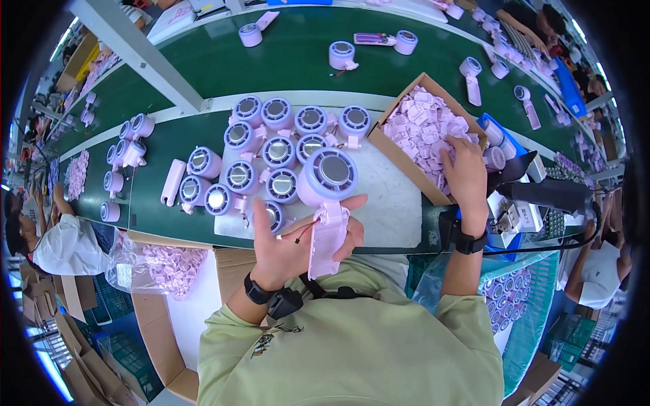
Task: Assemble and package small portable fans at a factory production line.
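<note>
In my left hand (276, 252) is a lilac handheld fan (330, 177), round head up and pink handle (328, 240) pointing toward me. Thin red and black wires hang out beside the handle, near my thumb. My right hand (466, 172) reaches into a cardboard box (408, 174) of small pink plastic pieces (423, 125). Its fingers are spread over the pieces, and no piece shows lifted between them. Just beyond the held fan, several more lilac fan heads (278, 151) stand on a pale work mat (386, 210).
A loose pink handle shell (173, 181) and more fans lie left on the green bench. A dark tool (545, 194) with a cable sits right of the box. Further fans rest on the far green belt (298, 47). Other people work at both sides.
</note>
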Demonstrator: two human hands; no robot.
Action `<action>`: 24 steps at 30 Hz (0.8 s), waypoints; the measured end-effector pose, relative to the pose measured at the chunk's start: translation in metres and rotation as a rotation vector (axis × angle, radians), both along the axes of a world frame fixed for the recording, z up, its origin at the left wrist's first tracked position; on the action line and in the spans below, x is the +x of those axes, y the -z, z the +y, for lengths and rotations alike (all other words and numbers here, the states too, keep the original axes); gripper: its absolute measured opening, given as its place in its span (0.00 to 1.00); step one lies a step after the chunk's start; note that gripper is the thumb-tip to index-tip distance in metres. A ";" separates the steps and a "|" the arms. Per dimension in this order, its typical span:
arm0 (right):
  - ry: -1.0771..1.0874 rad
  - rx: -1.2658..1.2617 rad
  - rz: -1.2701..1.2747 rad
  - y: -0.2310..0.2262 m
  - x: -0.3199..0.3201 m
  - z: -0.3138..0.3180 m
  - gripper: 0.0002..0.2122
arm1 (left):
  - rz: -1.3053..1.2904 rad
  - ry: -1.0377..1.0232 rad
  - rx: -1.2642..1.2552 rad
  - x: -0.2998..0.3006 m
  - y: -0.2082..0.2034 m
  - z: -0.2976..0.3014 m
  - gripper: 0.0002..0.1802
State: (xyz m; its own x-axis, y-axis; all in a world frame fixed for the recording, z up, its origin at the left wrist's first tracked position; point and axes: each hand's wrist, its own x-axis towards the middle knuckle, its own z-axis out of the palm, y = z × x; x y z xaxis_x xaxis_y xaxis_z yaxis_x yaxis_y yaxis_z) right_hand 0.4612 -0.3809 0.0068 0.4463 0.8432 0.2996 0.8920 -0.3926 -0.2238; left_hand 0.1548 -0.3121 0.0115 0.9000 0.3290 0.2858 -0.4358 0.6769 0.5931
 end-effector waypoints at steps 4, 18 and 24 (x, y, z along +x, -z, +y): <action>0.027 -0.042 -0.068 -0.005 -0.001 0.001 0.12 | 0.126 -0.032 -0.256 -0.004 0.002 0.005 0.45; -0.415 0.493 0.291 -0.064 -0.100 -0.019 0.09 | 0.410 -0.090 0.169 0.004 -0.007 0.012 0.26; -0.744 0.463 0.203 -0.040 -0.138 -0.007 0.13 | 0.620 -0.187 0.419 0.004 0.003 0.008 0.23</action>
State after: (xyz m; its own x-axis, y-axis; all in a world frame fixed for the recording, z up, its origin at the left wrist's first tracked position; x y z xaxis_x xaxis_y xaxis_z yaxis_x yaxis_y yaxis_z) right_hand 0.3236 -0.3878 0.0468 -0.0858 0.7499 0.6559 0.8060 0.4393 -0.3968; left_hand 0.1586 -0.3044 0.0087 0.8766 0.4665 -0.1183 -0.0250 0.2895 0.9568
